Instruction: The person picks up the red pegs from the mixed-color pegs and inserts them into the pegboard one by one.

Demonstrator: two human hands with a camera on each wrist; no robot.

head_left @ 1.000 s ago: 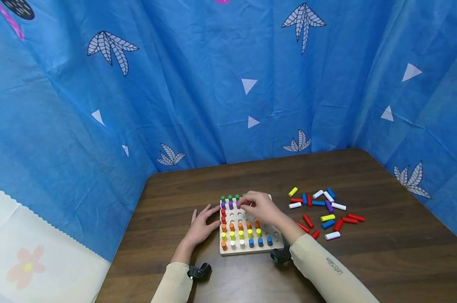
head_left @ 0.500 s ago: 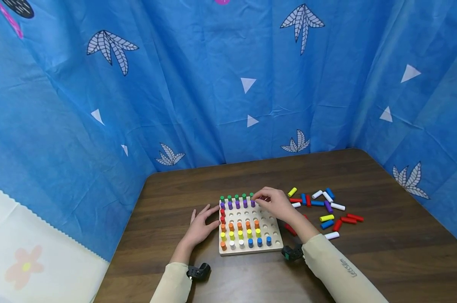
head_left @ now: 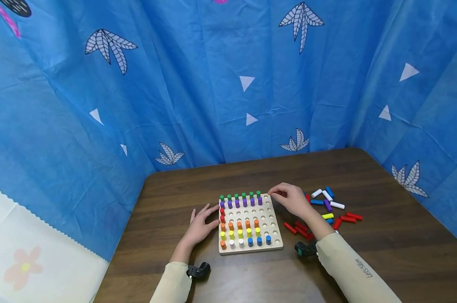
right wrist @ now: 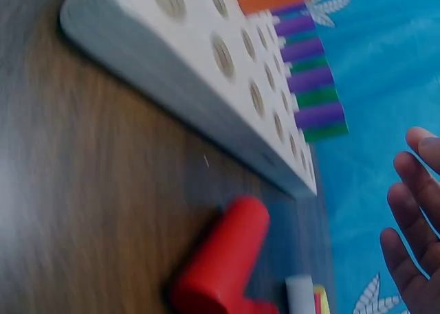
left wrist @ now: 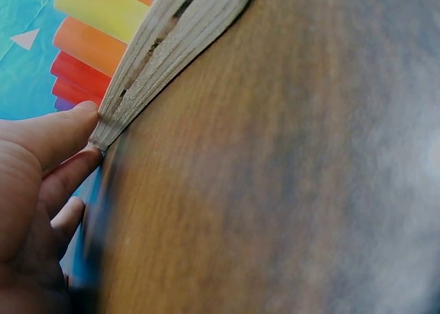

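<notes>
A pale wooden pegboard point(head_left: 251, 249) stands on the table with upright coloured pegs in its holes. Green pegs point(head_left: 244, 195) line the far row, with purple pegs point(head_left: 245, 203) just in front. Nearer are red, orange, yellow, white and blue pegs. My left hand point(head_left: 200, 229) touches the board's left edge with its thumb and fingertips, seen close in the left wrist view. By the far right corner of the board hovers my right hand point(head_left: 290, 200). Its fingers are loosely bent, and the right wrist view shows no peg between the visible fingers point(right wrist: 416, 200).
Loose red pegs point(head_left: 301, 228) lie right of the board, partly beneath the right forearm. Farther right are scattered white, blue, purple, yellow and red pegs, some hidden by the right hand. A blue curtain point(head_left: 198, 105) hangs behind the wooden table point(head_left: 167, 202).
My right hand has moved rightward along the far rows, off the pegs and past the board's corner. Green and purple pegs it covered now show. The left hand stays put.
</notes>
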